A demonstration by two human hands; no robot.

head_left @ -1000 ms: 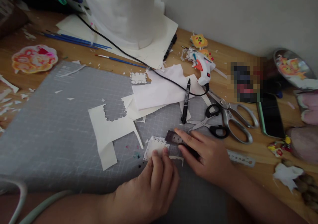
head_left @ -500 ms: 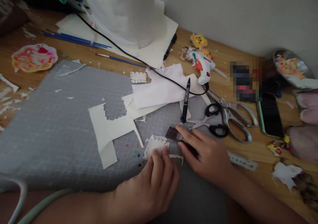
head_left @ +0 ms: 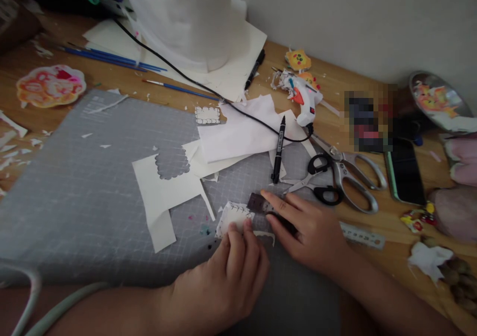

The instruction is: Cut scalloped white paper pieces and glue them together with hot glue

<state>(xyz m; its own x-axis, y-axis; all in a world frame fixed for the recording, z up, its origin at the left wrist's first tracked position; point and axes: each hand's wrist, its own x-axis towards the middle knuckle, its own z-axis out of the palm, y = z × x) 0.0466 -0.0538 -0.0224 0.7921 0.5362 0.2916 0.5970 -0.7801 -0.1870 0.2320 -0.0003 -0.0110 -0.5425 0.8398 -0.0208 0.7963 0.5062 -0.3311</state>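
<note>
My left hand (head_left: 227, 276) presses its fingertips on a small white scalloped paper cutout (head_left: 231, 217) that lies on the grey cutting mat (head_left: 85, 197). My right hand (head_left: 309, 231) lies flat over a clear ruler (head_left: 363, 235), its index finger stretched along the ruler's dark near end (head_left: 257, 203) just right of the cutout. A thin paper strip (head_left: 264, 235) lies between both hands. Neither hand lifts anything off the mat.
A black marker (head_left: 278, 149), scissors (head_left: 346, 177), a white glue gun (head_left: 303, 100) with black cable, a phone (head_left: 405, 174) and paper sheets (head_left: 238, 132) lie behind my hands. A cream sheet with a scalloped hole (head_left: 164, 182) sits left. Blue brushes (head_left: 112, 60) and a large paper roll (head_left: 182, 18) stand further back.
My right hand and the ruler shifted very slightly on the mat. My left hand stays pressed on the cutout.
</note>
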